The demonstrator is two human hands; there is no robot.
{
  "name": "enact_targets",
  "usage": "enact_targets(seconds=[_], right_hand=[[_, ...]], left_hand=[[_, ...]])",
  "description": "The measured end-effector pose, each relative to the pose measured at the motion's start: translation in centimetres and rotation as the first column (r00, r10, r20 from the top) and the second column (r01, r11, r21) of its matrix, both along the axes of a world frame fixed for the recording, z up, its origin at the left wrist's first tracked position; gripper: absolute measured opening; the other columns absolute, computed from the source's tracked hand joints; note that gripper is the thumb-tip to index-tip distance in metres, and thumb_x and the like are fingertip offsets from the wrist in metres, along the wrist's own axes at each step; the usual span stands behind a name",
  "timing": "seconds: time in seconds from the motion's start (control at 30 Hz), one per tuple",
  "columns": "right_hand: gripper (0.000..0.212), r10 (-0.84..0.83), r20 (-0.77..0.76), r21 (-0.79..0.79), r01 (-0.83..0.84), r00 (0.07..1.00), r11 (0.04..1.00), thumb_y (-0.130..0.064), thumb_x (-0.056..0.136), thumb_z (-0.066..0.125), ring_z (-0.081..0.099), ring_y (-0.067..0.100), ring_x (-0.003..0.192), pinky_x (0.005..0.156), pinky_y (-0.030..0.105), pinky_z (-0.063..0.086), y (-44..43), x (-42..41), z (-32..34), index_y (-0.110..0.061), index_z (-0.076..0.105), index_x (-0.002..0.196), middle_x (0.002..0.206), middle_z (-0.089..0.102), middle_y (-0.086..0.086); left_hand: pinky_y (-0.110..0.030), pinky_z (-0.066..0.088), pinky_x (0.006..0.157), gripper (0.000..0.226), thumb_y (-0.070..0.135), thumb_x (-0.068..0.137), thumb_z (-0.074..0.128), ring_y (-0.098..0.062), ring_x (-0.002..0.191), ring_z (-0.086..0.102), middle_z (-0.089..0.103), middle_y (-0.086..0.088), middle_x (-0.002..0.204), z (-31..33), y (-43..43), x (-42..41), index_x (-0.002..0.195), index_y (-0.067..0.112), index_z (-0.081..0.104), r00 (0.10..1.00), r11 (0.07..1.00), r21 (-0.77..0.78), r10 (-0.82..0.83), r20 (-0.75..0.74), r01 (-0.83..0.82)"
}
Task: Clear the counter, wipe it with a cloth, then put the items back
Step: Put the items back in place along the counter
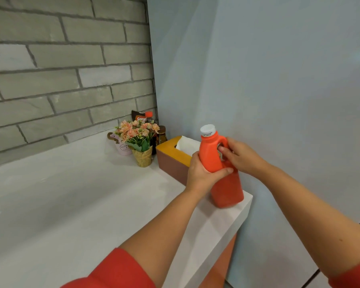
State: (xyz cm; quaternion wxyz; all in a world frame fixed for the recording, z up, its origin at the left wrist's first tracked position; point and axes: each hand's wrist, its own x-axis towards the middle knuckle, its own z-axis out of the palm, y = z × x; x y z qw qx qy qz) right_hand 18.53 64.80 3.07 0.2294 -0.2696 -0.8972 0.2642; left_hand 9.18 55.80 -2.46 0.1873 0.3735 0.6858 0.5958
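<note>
An orange jug with a white cap (227, 186) stands on the right end of the white counter (71, 200), near its front corner. My left hand (204, 173) grips the jug's body from the left, thumb across its front. My right hand (239, 154) holds the jug's handle, fingers curled through it. Behind the jug sits a brown tissue box with a yellow top (170, 161) and a white tissue sticking out.
A pot of pink flowers in gold wrap (140, 140), a pink mug (123, 147), a dark jar (161, 136), a bottle with an orange cap (149, 116) and a brown packet (138, 117) crowd the back corner. A pale blue wall rises at the right, grey brick behind.
</note>
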Motion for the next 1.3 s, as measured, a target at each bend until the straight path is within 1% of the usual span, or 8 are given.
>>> enact_targets(seconds=[0.2, 0.43, 0.53, 0.7, 0.83, 0.97, 1.13, 1.3], right_hand=[[0.016, 0.003, 0.270, 0.201, -0.059, 0.963, 0.978, -0.025, 0.098, 0.043, 0.059, 0.032, 0.091, 0.071, 0.033, 0.039, -3.4, -2.2, 1.9, -0.013, 0.043, 0.087, 0.098, 0.065, 0.016], [0.023, 0.200, 0.334, 0.193, -0.274, 0.921, 0.942, -0.033, 0.096, 0.046, 0.056, 0.027, 0.096, 0.085, 0.040, 0.046, -10.1, -6.8, 4.5, -0.011, 0.051, 0.103, 0.104, 0.060, 0.008], [0.017, 0.303, 0.276, 0.137, -0.349, 0.912, 0.927, -0.032, 0.096, 0.047, 0.054, 0.021, 0.089, 0.076, 0.033, 0.043, -13.9, -9.6, 5.1, -0.023, 0.046, 0.081, 0.092, 0.056, 0.000], [0.028, 0.381, 0.142, 0.060, -0.392, 0.913, 0.918, -0.032, 0.095, 0.048, 0.058, 0.029, 0.109, 0.088, 0.044, 0.050, -20.0, -16.6, 4.8, -0.012, 0.058, 0.111, 0.120, 0.060, 0.013], [0.023, 0.382, 0.066, -0.031, -0.380, 0.922, 0.924, -0.030, 0.095, 0.049, 0.067, 0.032, 0.080, 0.076, 0.046, 0.055, -24.5, -22.3, 4.7, -0.010, 0.058, 0.086, 0.085, 0.069, 0.014], [0.025, 0.369, -0.017, -0.181, -0.366, 0.929, 0.913, -0.023, 0.094, 0.050, 0.069, 0.037, 0.070, 0.071, 0.046, 0.057, -28.3, -27.4, 5.0, -0.013, 0.055, 0.072, 0.070, 0.070, 0.013], [0.020, 0.317, -0.123, -0.332, -0.340, 0.940, 0.880, -0.018, 0.092, 0.050, 0.068, 0.040, 0.079, 0.071, 0.047, 0.057, -31.8, -33.5, 4.4, -0.004, 0.064, 0.087, 0.086, 0.070, 0.021], [0.022, 0.275, -0.211, -0.328, -0.333, 0.938, 0.884, -0.015, 0.091, 0.051, 0.064, 0.039, 0.087, 0.069, 0.042, 0.051, -33.9, -39.0, 2.9, 0.004, 0.063, 0.093, 0.096, 0.067, 0.025]], left_hand=[[-0.031, 0.054, 0.082, 0.081, 0.054, 0.040, 0.072, -0.010, 0.094, 0.065, 0.068, 0.006, 0.102, 0.4, -3.4, -2.0, 0.114, 0.024, 0.056, 0.998, 0.999, 0.010, 0.041, 0.047, -0.042], [-0.024, 0.055, 0.071, 0.052, 0.041, 0.047, 0.070, -0.010, 0.083, 0.067, 0.071, 0.003, 0.089, 2.5, -10.7, -6.5, 0.097, 0.026, 0.065, 0.993, 0.991, 0.074, 0.104, 0.052, -0.108], [-0.034, 0.057, 0.077, 0.053, 0.042, 0.041, 0.067, -0.020, 0.087, 0.069, 0.071, -0.003, 0.090, 3.5, -14.6, -9.1, 0.093, 0.028, 0.063, 0.983, 0.984, 0.054, 0.168, 0.077, -0.172], [-0.031, 0.053, 0.077, 0.058, 0.036, 0.059, 0.068, -0.017, 0.089, 0.064, 0.064, 0.001, 0.096, 5.0, -22.2, -14.0, 0.113, 0.024, 0.049, 0.955, 0.954, -0.051, 0.293, -0.038, -0.294], [-0.024, 0.050, 0.077, 0.063, 0.030, 0.082, 0.068, -0.016, 0.093, 0.060, 0.057, 0.002, 0.108, 5.3, -27.5, -18.2, 0.135, 0.025, 0.033, 0.912, 0.910, -0.102, 0.386, -0.139, -0.401], [-0.038, 0.049, 0.093, 0.067, 0.031, 0.085, 0.063, -0.024, 0.108, 0.057, 0.042, -0.006, 0.133, 4.3, -31.7, -21.9, 0.142, 0.022, 0.027, 0.818, 0.813, -0.122, 0.545, -0.185, -0.569], [-0.033, 0.046, 0.089, 0.047, 0.022, 0.089, 0.055, -0.028, 0.105, 0.056, 0.036, -0.008, 0.132, 2.7, -33.9, -25.3, 0.132, 0.013, 0.037, 0.726, 0.717, -0.118, 0.671, -0.150, -0.687], [-0.028, 0.042, 0.090, 0.050, 0.017, 0.093, 0.046, -0.027, 0.114, 0.052, 0.037, -0.010, 0.135, 0.9, -34.2, -28.2, 0.141, 0.014, 0.033, 0.766, 0.741, -0.197, 0.629, -0.131, -0.642]])
